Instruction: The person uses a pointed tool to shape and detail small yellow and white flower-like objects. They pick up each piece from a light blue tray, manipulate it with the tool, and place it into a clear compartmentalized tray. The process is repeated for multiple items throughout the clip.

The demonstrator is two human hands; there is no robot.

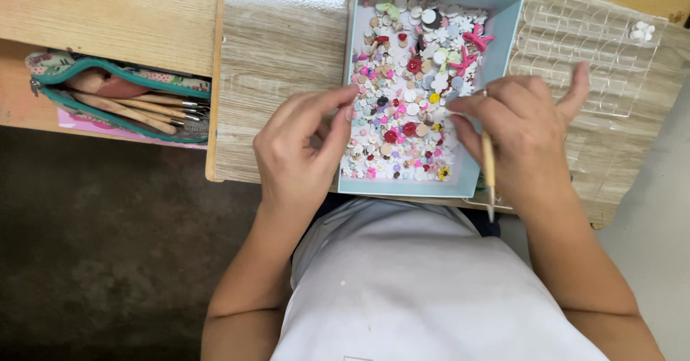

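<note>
Left hand (pixel 298 149) at nine o'clock of the pale blue box (pixel 512 16), fingertips loosely pinched over small beads (pixel 410 95), right hand (pixel 521 127) at three o'clock, closed around a thin wooden stick (pixel 489 167)

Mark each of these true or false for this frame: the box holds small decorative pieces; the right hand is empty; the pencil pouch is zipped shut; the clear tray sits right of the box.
1. The light blue box holds many small colourful pieces. True.
2. The right hand is empty. False: it holds a thin wooden stick.
3. The pouch is zipped shut. False: it lies open, wooden-handled tools showing.
4. The clear compartment tray sits right of the box. True.
</note>
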